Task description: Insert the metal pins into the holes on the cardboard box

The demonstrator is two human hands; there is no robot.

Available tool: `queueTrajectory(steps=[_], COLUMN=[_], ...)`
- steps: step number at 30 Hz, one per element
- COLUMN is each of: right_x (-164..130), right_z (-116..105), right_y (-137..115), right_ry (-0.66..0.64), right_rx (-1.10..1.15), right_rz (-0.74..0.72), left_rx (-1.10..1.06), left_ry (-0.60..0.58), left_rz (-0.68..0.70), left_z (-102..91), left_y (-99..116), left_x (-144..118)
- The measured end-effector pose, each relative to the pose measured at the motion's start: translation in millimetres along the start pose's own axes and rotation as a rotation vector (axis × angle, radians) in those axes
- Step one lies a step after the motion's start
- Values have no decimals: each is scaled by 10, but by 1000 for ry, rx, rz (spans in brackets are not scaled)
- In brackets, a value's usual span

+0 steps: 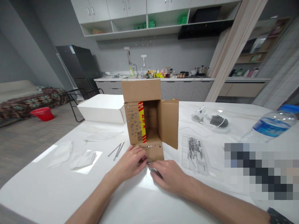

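Loose nails (116,150) lie on the white bench (58,186), left of the hands. The left hand (130,163) pinches the bottom flap (153,151) of the cardboard box (149,116), which stands just ahead. The right hand (169,177) curls beside it, fingers (155,172) touching the flap's edge. A tray of nails (195,152) sits right.

A single head-worn camera looks forward and down, close over the white table (58,189).
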State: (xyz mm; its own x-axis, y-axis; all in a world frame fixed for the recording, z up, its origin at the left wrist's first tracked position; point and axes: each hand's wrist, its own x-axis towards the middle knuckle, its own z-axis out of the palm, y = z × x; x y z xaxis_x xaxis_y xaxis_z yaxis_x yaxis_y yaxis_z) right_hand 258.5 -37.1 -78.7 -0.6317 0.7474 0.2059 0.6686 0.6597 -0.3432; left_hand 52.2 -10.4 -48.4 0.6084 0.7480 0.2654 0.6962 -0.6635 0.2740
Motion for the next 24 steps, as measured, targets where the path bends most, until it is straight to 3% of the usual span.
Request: queueTrajectory(steps=[13, 24], right_x=[-8, -6], right_z=[17, 15], right_y=[10, 5], right_ry=[0, -4], right_rx=[10, -3], right_rz=[3, 4], left_rx=[-28, -5], left_ry=[153, 105], left_rz=[-56, -15], left_z=[-18, -9], left_y=[-28, -28], left_x=[-11, -12])
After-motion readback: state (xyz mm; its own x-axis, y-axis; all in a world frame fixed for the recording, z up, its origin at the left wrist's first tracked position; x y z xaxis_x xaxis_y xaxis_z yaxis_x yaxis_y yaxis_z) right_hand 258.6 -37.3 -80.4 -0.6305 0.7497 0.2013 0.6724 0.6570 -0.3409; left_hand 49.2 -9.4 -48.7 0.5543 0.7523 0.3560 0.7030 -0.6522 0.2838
